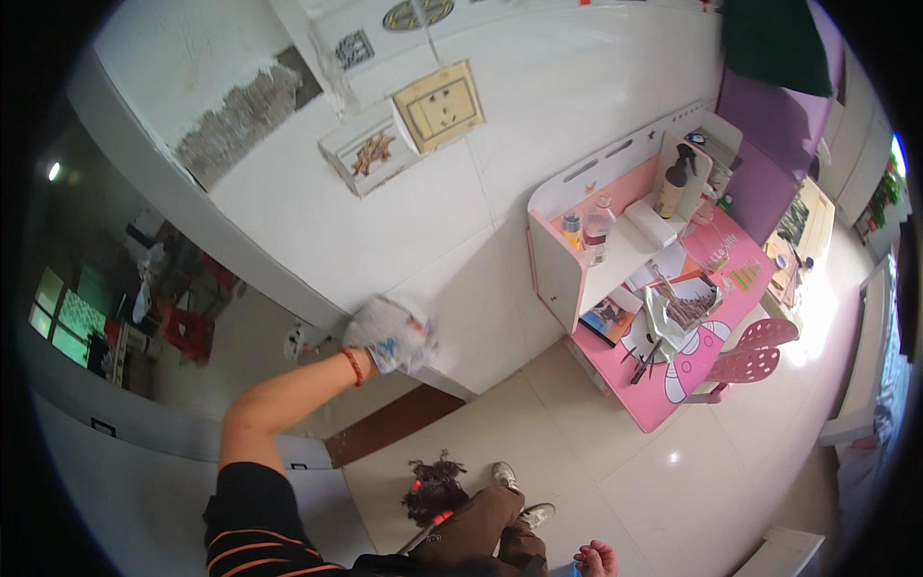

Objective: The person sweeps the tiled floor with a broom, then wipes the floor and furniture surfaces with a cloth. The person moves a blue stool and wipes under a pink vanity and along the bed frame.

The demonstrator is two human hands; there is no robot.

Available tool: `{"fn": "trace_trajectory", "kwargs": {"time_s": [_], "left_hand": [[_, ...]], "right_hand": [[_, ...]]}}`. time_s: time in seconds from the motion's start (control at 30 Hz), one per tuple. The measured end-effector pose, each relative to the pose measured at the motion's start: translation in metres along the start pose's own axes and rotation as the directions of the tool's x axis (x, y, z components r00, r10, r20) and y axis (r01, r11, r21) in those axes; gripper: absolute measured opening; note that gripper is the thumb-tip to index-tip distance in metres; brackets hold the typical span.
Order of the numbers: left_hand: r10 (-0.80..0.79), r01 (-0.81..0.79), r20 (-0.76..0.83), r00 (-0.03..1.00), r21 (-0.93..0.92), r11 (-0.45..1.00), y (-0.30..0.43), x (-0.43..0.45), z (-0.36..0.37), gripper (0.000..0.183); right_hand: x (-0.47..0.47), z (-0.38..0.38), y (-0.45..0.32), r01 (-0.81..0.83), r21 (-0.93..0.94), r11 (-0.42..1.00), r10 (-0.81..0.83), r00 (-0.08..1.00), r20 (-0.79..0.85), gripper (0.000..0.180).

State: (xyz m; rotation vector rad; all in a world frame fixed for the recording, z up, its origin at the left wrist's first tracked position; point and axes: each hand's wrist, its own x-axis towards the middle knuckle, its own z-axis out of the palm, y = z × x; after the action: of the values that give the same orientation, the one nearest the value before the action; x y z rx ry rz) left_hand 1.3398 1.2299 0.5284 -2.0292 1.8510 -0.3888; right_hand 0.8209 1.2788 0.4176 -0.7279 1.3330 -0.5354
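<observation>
My left hand (375,360), with a red beaded bracelet at its wrist, is pressed to a light grey-white cloth (393,332) against the white wall (461,288), beside the door frame. The cloth hides most of the fingers and looks slightly blurred. Low in the view, my right hand (597,559) hangs beside my legs with its fingers curled; a bit of something blue shows beside it, and whether it is held cannot be told. Above the cloth, a cream wall socket (440,106) sits next to an open recessed box (371,153) with wire ends.
A mop (435,487) with dark strands lies on the tiled floor by my feet. To the right stands a pink desk (649,407) with bottles, a spray bottle (674,184), books and papers, and a pink chair (746,364). A doorway with a dark red threshold (400,424) is at left.
</observation>
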Motion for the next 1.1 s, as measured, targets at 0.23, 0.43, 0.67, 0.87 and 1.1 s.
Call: {"fn": "trace_trajectory", "kwargs": {"time_s": [0.23,0.43,0.67,0.87,1.1], "left_hand": [[0.267,-0.106,-0.508,0.819,0.322,0.941,-0.039,0.136,-0.174,0.028],[0.306,-0.062,-0.355,0.884,0.558,0.828,-0.031,0.129,-0.021,0.029],[0.344,-0.364,0.155,0.926,0.127,0.923,0.010,0.034,0.127,0.036],[0.344,-0.343,-0.218,0.913,0.044,0.938,0.035,0.122,0.071,0.043],[0.410,-0.407,-0.027,0.912,-0.195,0.892,0.091,0.170,0.234,0.052]], "right_hand": [[-0.001,0.064,-0.034,-0.040,0.154,0.987,0.024,0.994,0.105,0.027],[0.010,0.083,0.011,0.056,0.334,0.941,-0.047,0.998,-0.036,0.025],[0.017,0.147,0.095,0.035,0.618,0.785,0.115,0.973,-0.202,0.017],[0.020,0.182,0.142,-0.079,0.648,0.758,0.215,0.968,-0.134,0.014],[0.039,0.198,0.208,-0.242,0.675,0.697,0.418,0.902,-0.109,0.014]]}}
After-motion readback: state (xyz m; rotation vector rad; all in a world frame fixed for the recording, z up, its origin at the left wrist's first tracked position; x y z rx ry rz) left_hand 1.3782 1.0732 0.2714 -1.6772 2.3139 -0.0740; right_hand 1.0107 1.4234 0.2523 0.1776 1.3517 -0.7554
